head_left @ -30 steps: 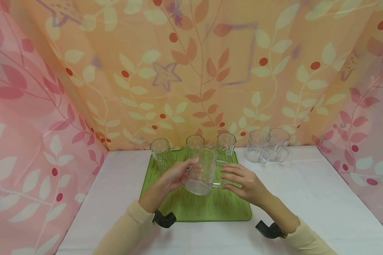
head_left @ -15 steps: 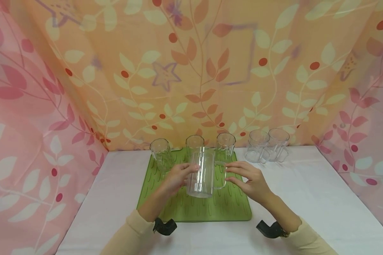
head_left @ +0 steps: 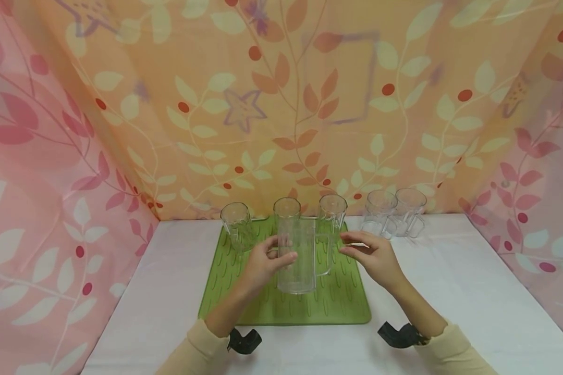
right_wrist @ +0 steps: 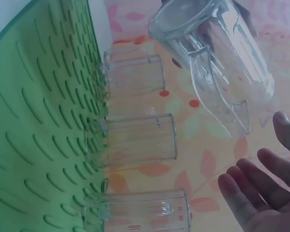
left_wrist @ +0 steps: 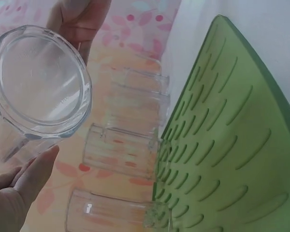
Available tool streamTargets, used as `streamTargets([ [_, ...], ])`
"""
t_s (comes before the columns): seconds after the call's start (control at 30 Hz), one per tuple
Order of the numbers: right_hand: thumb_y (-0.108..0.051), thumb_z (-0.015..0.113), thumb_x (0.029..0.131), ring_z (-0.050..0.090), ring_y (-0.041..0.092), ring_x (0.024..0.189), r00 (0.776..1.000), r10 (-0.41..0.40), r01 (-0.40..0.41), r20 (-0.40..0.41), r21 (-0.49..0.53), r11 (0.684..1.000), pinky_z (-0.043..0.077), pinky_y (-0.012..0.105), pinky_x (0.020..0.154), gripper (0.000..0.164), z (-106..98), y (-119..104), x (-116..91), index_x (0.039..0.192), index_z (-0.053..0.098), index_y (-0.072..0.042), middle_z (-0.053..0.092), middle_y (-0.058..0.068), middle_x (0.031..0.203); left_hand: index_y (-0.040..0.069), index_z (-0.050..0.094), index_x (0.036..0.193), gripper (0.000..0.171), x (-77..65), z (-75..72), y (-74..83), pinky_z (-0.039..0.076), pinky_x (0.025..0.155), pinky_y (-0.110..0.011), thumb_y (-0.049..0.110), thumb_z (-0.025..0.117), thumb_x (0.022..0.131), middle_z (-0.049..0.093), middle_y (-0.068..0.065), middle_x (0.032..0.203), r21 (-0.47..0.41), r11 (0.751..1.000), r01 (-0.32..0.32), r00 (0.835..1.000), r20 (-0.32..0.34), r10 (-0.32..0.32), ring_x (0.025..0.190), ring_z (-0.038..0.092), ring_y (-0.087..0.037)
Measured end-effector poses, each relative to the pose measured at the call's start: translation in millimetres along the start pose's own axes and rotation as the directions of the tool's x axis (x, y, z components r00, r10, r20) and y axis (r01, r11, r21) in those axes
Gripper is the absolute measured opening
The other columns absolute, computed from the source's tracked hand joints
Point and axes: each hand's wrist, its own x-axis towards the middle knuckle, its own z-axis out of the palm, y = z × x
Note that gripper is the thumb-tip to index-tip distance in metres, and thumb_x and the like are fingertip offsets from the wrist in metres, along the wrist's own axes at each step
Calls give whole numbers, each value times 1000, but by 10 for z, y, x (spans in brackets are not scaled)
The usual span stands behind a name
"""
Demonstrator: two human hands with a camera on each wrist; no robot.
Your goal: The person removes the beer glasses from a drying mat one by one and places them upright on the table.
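Observation:
A clear glass mug [head_left: 296, 265] is held upright above the green ribbed mat [head_left: 262, 307], its handle [head_left: 328, 255] pointing right. My left hand [head_left: 265, 263] grips the mug's body from the left side, thumb across the front. Its round base faces the camera in the left wrist view. Just right of the handle, my right hand [head_left: 372, 260] hovers with relaxed fingers and holds nothing. The right wrist view shows a gap between the fingers of that hand [right_wrist: 266, 188] and the mug [right_wrist: 227, 63].
Three more clear mugs stand along the mat's back edge: a left one [head_left: 236, 229], a middle one [head_left: 287, 208] and a right one [head_left: 333, 211]. Two others, a nearer mug [head_left: 379, 208] and its neighbour [head_left: 410, 208], stand on the white table [head_left: 450, 291]. Patterned cloth walls [head_left: 281, 104] surround it.
The mug has turned more upright, facing the camera more squarely. My left thumb has moved lower on it. My right hand has drawn slightly right, off the handle.

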Motion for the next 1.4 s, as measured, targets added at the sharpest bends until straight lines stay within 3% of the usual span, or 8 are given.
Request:
streamTargets([
  [0.17,-4,69,88,64,-2,99,988,148,-153,54,101,983,56,15,82,32,20,30,-12,116,64,10,68,-20,102,5,47,140,64,-42,23,-40,59,86,-34,19,75,85,61,-18,129,29,998,-63,997,-34,64,110,67,-28],
  [0.5,-5,63,93,69,4,95,960,229,-266,162,264,927,56,16,84,39,72,66,-29,123,54,18,70,-18,103,2,44,141,70,-97,65,-106,60,85,-29,10,77,80,59,-24,130,46,978,-201,978,-44,203,114,63,-38],
  [0.77,-1,62,92,69,3,96,957,213,-272,198,350,896,58,20,84,41,90,91,-36,123,50,22,72,-13,105,1,41,143,75,-128,76,-152,57,93,-37,8,79,78,56,-23,134,92,954,-287,957,-28,290,119,59,-40],
  [1.13,2,62,91,70,8,101,957,116,-227,264,441,869,58,24,86,35,93,76,-18,123,57,15,74,-6,106,1,40,144,78,-163,94,-166,55,96,-29,5,79,77,53,-24,136,82,937,-340,940,27,339,122,57,-39],
  [1.4,1,62,91,71,6,94,954,91,-207,286,410,888,59,22,83,29,68,50,-13,120,65,4,75,-8,101,2,41,143,77,-158,89,-197,54,96,-29,3,80,76,54,-21,138,72,923,-379,925,55,376,122,58,-38],
])
